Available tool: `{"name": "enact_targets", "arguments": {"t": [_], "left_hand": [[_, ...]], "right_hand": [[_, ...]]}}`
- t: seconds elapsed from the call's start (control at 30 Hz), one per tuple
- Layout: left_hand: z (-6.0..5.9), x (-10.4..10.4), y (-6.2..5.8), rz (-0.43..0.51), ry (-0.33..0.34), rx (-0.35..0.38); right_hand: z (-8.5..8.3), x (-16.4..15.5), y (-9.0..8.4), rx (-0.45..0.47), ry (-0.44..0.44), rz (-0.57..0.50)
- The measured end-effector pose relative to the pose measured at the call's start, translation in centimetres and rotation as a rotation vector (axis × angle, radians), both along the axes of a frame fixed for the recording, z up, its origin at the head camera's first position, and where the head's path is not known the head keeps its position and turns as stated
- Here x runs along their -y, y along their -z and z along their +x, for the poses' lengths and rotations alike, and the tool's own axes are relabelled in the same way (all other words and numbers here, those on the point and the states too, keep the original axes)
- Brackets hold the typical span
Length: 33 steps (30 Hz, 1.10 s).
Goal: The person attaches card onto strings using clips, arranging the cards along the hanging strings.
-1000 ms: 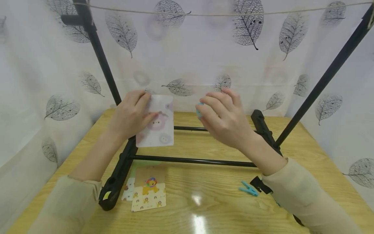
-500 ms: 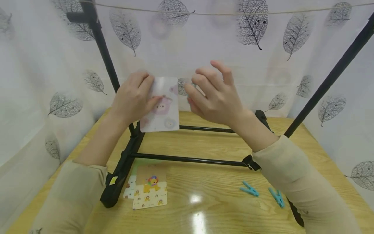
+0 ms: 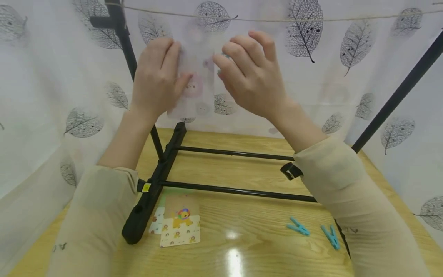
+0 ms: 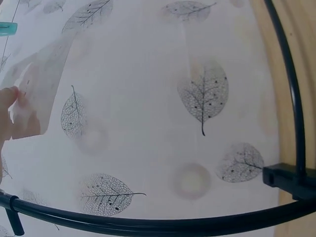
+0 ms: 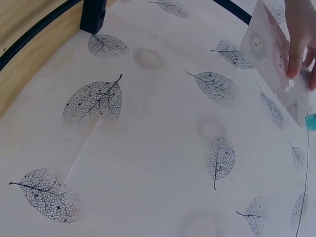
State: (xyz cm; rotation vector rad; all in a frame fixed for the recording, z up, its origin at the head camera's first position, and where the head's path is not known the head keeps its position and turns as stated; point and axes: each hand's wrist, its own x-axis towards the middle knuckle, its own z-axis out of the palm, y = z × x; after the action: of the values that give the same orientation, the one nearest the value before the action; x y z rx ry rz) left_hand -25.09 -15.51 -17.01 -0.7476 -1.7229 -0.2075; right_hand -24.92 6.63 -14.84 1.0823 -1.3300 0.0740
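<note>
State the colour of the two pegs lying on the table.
The pegs are light blue, clearest in the head view.

Hands hemmed in at the string

String (image 3: pixel 277 17) above, leaf curtain (image 3: pixel 346 84) behind, black frame poles (image 3: pixel 398 96) at both sides; open room toward the table (image 3: pixel 249 246).

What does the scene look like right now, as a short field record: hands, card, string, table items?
left hand: left hand holds the pale translucent card with a pink animal print by its left side
right hand: right hand at the card's right edge, fingers curled; a bit of a teal plastic clothespin shows by it
card position: raised close under the thin twine string
frame: black metal rack on the wooden table
on table: lion-print card, two teal clothespins
backdrop: white leaf-print curtain
</note>
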Motion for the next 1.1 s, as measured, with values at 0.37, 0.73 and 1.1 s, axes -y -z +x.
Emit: {"name": "enact_targets", "arguments": {"t": [0.37,0.73,1.1], "left_hand": [[-1.4,-0.1,-1.2,0.043,0.028,-0.124],[-2.0,-0.2,-2.1,0.110,-0.019,-0.092],[-2.4,-0.6,-2.8,0.082,-0.060,-0.030]], "right_hand": [[-0.3,0.2,-1.2,0.084,-0.076,-0.031],[-0.6,2.1,-3.6,0.098,-0.222,-0.085],[-1.0,2.9,-5.9,0.183,-0.238,-0.052]]}}
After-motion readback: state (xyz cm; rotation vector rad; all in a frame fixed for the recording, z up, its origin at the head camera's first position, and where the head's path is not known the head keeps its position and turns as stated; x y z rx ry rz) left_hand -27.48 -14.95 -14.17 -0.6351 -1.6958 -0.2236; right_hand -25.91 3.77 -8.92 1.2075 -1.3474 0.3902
